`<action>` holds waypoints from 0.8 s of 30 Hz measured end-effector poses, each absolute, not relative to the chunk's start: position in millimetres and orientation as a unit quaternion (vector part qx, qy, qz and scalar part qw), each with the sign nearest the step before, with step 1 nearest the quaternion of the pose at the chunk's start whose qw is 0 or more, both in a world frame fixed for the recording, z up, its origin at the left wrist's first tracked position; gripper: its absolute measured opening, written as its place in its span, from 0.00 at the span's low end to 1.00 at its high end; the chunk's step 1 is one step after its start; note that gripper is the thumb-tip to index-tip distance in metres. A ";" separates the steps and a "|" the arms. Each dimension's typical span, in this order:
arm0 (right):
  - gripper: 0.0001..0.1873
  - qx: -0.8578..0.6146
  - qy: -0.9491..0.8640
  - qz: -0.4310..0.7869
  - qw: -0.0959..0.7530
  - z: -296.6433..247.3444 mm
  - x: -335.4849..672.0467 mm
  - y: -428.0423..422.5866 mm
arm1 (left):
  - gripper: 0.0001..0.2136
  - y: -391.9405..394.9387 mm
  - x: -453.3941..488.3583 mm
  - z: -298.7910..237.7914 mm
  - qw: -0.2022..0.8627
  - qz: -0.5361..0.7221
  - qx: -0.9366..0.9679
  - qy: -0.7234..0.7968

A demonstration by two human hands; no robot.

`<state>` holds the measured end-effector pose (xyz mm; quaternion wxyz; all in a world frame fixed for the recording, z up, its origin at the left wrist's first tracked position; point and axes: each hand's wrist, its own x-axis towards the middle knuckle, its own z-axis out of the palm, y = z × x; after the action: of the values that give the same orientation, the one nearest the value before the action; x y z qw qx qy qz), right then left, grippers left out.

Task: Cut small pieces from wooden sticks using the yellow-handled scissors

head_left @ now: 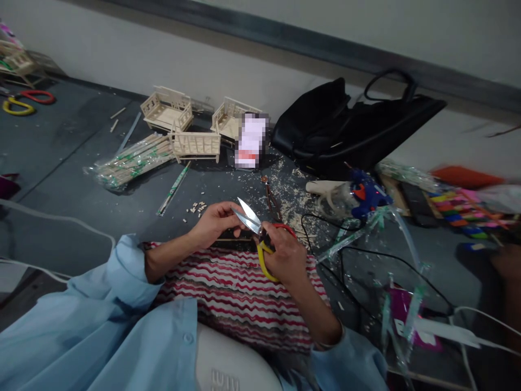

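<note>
Scissors (253,221) sit near the middle of the view, blades parted and tips towards 11 o'clock; from them, the right hand (287,252) lies at 4 o'clock, its grip closed round the red and yellow handles. At 9 o'clock the left hand (214,222) has its fingertips drawn narrow beside the blade tips; whether they hold anything I cannot tell. Open surface shows beyond the left hand towards 10 o'clock, with small cut pieces (197,207) just beside that hand, while a black cord (378,254) crosses at 3 to 4 o'clock. Striped cloth (232,282) spreads at 6 o'clock under the forearms. Pale shavings (293,190) litter the dark grey surface (40,141) at 1 to 2 o'clock, and it meets a light wall (122,49) farther out. Three stick-built miniature pieces stand between 11 and 12 o'clock, a lit phone (251,141) against the rightmost. At 10 o'clock a clear wrapper (134,163) holds pale sticks; at 1 to 2 o'clock a black bag (345,130) slumps near the wall, its contents hidden.
</note>
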<state>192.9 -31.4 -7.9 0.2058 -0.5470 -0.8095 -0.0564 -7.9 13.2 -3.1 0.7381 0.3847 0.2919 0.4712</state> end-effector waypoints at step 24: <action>0.22 -0.619 -0.780 -0.009 0.094 27.3 247.7 -38.9 | 0.09 32.9 -77.9 24.0 0.097 0.156 0.754 0.631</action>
<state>247.7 -38.9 27.3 0.0938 -0.6185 -0.7801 -0.0092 -77.9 32.9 24.0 0.0973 0.7539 0.6308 0.1556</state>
